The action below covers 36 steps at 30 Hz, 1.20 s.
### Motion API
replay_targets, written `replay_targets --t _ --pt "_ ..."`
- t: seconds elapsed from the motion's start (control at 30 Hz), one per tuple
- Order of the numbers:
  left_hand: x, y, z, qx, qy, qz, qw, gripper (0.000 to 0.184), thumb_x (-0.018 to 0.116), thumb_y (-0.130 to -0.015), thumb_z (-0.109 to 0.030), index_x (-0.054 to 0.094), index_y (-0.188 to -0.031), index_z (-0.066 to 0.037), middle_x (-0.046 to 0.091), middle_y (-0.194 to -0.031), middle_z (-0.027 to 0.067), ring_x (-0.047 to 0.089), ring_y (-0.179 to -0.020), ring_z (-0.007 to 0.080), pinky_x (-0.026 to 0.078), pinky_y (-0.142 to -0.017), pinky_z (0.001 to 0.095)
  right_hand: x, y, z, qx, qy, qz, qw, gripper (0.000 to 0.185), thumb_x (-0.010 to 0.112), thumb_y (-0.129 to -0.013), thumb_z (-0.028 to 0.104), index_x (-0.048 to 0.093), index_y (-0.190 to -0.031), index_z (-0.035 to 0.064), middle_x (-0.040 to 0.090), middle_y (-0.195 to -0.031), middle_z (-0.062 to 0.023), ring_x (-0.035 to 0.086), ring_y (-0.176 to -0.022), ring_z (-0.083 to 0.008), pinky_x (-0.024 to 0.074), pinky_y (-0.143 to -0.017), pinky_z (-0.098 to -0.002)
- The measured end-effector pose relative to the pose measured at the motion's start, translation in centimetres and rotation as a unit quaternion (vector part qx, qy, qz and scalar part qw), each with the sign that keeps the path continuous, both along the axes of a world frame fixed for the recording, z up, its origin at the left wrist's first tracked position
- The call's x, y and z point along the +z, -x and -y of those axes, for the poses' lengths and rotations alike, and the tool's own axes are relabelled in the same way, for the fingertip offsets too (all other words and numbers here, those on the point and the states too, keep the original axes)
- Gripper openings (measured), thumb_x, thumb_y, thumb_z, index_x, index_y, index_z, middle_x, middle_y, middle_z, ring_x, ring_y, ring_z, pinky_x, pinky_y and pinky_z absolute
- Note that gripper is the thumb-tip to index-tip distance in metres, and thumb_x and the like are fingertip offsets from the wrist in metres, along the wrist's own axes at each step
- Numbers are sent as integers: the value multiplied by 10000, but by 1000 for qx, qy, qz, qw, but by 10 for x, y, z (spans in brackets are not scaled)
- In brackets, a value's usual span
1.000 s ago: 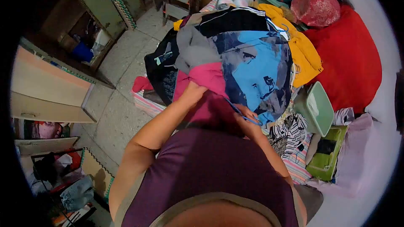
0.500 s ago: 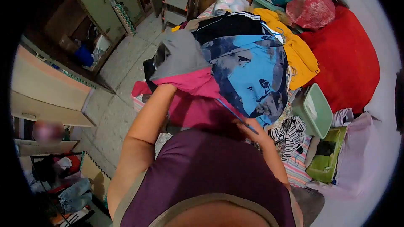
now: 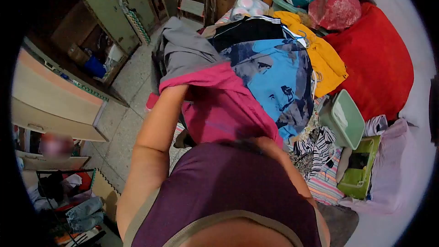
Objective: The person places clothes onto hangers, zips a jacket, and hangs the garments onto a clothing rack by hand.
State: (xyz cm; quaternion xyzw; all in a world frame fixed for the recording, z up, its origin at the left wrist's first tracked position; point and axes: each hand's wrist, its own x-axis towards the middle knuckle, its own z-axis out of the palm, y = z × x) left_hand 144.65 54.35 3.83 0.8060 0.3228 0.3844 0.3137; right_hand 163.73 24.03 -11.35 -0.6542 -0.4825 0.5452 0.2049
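A pink garment [image 3: 219, 105] with a grey part [image 3: 187, 48] turned over its top hangs in front of my body. My left forearm [image 3: 167, 114] runs up into it; the fingers of my left hand are hidden under the cloth. My right hand [image 3: 264, 144] is low by my purple top, at the garment's lower edge, partly hidden and blurred. It seems closed on a thin blue clothes hanger [image 3: 222, 127], which is a faint smear over the pink cloth. Just beyond lies a blue patterned garment [image 3: 270, 80].
Black clothing [image 3: 251, 29] and a yellow garment [image 3: 327, 55] lie on the heap behind. To the right are a large red bundle [image 3: 379, 59], a pale green bin [image 3: 354, 130] and a green basket [image 3: 354, 187]. A stepladder [image 3: 192, 7] stands at the back; open cupboards are left.
The grey part of the garment has dropped and shifted left. My right hand has moved down and left toward my body, and the blue hanger has swung left across the pink cloth.
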Motion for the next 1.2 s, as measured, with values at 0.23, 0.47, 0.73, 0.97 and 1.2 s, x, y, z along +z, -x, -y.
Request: replay_targets --t 0.23,0.47,0.73,0.97,1.2 --pt "8 4 9 -34 52 81 995 394 480 -812 -289 561 -1098 -31 514 -1177 163 465 -1105 304 355 -932 403 55 -49 14 -29 -275 -244 929 173 500 -830 78 621 -952 59 601 -864 -106 568 -785 -205 445 -659 -308" --pt "11 -13 21 -64 69 113 989 399 482 -812 -290 557 -1105 -30 512 -1183 160 465 -1107 300 355 -934 401 4 -160 55 -404 -392 -575 594 166 453 -882 62 541 -1022 43 565 -851 -115 532 -736 -177 440 -549 -283" --pt "16 -50 34 -97 96 134 981 406 484 -812 -291 552 -1113 -27 508 -1191 157 464 -1109 294 354 -936 399 -122 -248 129 -720 -105 -437 529 315 506 -882 256 527 -1027 -23 539 -849 -98 492 -683 -175 429 -563 -289" --pt "18 -74 39 -109 137 171 970 411 486 -813 -292 548 -1120 -26 506 -1197 154 463 -1111 290 353 -938 398 -107 -207 61 -521 -128 -202 819 344 556 -837 320 542 -1098 95 515 -642 -8 416 -456 -115 343 -419 -269" --pt "39 -84 26 -124 198 258 938 417 488 -813 -293 544 -1127 -24 503 -1204 152 462 -1113 285 353 -940 396 134 16 -106 -134 -405 9 904 671 613 -763 142 270 -1327 27 472 -1189 -208 501 -1070 -278 379 -911 -341"
